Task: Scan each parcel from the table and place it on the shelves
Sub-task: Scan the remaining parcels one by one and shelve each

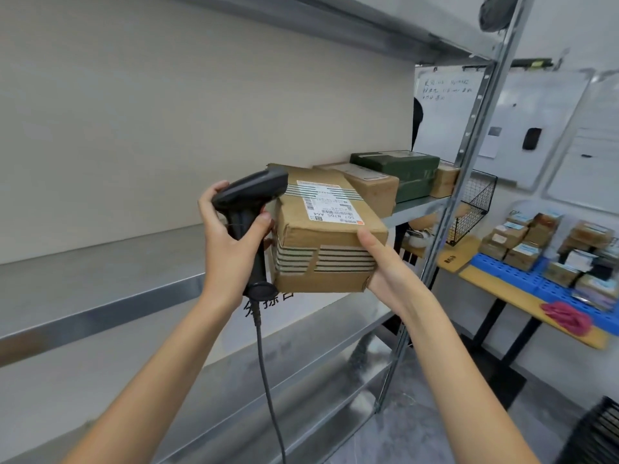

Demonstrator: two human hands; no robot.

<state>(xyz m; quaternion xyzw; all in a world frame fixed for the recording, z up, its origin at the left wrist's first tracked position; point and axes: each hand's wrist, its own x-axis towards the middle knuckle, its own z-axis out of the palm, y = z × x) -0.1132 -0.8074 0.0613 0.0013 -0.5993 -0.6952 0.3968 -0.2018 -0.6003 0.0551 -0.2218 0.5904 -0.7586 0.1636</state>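
- While my left hand (231, 242) grips the black scanner (249, 209) upright, its head aims right at the parcel (321, 229).
- I see my right hand (385, 266) clasping the parcel's near right corner, level with the shelf (100, 286); its long axis runs away from me, label (330, 204) up.
- Label print is too blurred to read.
- Farther boxes (402, 175) sit on the shelf; the table (522, 296) beyond carries more.
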